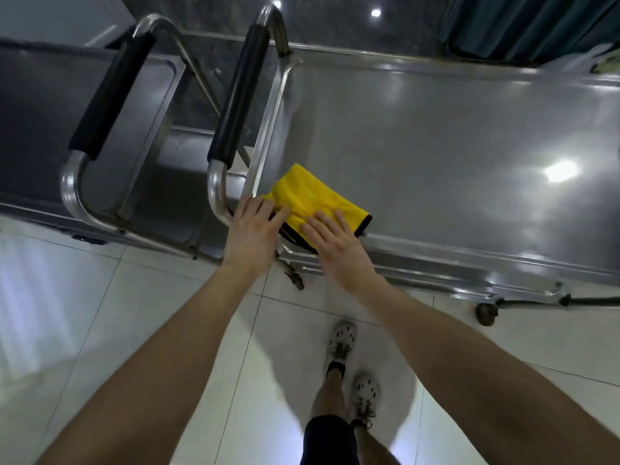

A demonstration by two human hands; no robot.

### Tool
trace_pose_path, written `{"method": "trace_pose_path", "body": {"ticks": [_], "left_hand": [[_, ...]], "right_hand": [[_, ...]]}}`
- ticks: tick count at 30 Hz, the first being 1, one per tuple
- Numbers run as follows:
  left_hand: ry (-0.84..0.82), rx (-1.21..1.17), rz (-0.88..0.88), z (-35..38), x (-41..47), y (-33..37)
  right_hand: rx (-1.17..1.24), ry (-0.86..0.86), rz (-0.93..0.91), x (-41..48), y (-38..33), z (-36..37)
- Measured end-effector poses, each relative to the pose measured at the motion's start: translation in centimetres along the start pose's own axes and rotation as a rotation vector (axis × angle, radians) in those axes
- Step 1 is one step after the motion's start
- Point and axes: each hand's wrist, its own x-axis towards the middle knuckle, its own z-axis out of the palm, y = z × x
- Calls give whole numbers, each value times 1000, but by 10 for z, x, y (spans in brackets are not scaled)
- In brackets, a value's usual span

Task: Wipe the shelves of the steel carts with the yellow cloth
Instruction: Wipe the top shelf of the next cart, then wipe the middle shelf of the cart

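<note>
One yellow cloth point(312, 196) lay bunched on the top shelf point(436, 146) of a steel cart, at the shelf corner and under the fingertips of both hands. The right hand point(335, 243) pressed flat on the cloth, fingers straight and slightly spread. The left hand point(253, 229), just beside it, rested with straight fingers on the cloth edge and shelf rim. Just beyond the left fingertips rose a black-sleeved handle point(238, 92); farther left of that hand stood a second cart point(33, 112).

Cart shelf point(436, 135): glossy smooth steel; cloth point(308, 193): soft yellow fabric; handle grips point(240, 92): matt black, perhaps foam.
</note>
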Motion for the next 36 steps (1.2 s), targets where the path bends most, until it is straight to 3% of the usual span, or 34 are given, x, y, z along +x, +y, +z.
{"method": "trace_pose_path", "body": {"ticks": [4, 7, 10, 11, 13, 16, 19, 22, 29, 32, 36], "left_hand": [[90, -55, -30, -5, -14, 22], [131, -241, -54, -19, -30, 51], [15, -600, -226, -42, -50, 84], [-51, -698, -304, -48, -56, 92], [-147, -746, -367, -57, -66, 103], [-279, -719, -307, -73, -80, 111], [-387, -631, -252, -82, -96, 113], [-469, -568, -215, -86, -108, 106], [-818, -492, -116, -70, -119, 67], [-794, -510, -83, -61, -123, 59], [-720, -633, -87, -60, -132, 49]], "right_hand": [[354, 59, 164, -20, -5, -30], [569, 68, 372, -52, -9, -55], [776, 249, 559, -98, -14, -73], [800, 230, 600, -113, -17, -76], [746, 33, 625, -139, -26, -74], [641, -185, 637, -160, -40, -59], [652, -208, 647, -166, -57, -44], [578, -283, 538, -163, -77, -29], [490, -336, 495, -150, -78, -6], [531, -353, 473, -147, -92, -2], [395, -349, 433, -133, -120, 7]]}}
